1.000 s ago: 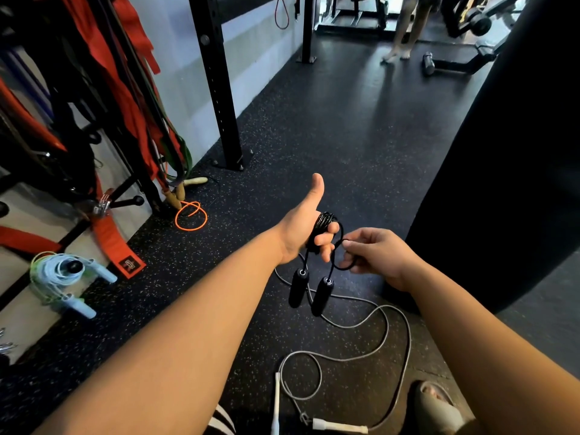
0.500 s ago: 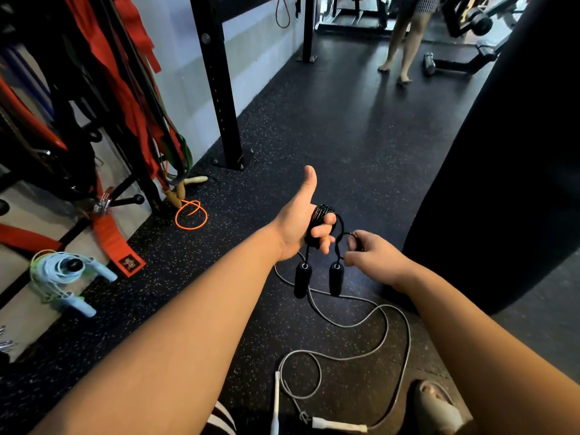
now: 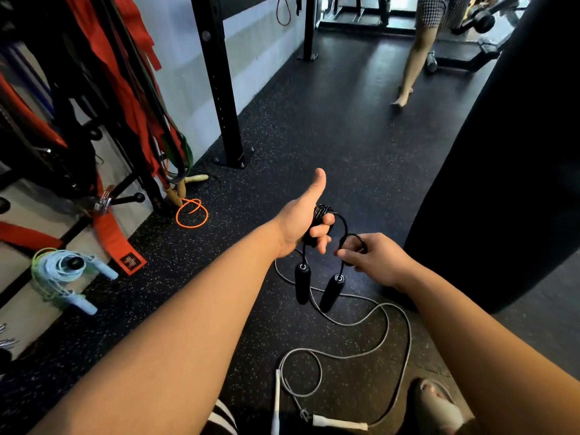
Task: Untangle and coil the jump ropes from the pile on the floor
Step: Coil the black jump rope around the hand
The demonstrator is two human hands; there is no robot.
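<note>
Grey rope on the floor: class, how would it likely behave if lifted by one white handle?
Probably floppy: the grey rope lies in loose curves. It looks thin, so likely light. The white handle seems rigid; the cord would probably trail.

The coiled rope (image 3: 323, 213) is black. The loose rope (image 3: 410, 340) is grey, its handles (image 3: 340, 422) white. The floor (image 3: 314, 120) is black, speckled.

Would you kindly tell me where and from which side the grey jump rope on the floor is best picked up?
Probably by the white handle beside the sandalled foot, from above, closing round its shaft. It lies flat on the floor, looks rigid and is thicker than the thin grey jump rope, whose loose loops cross and might knot if lifted mid-length.
</note>
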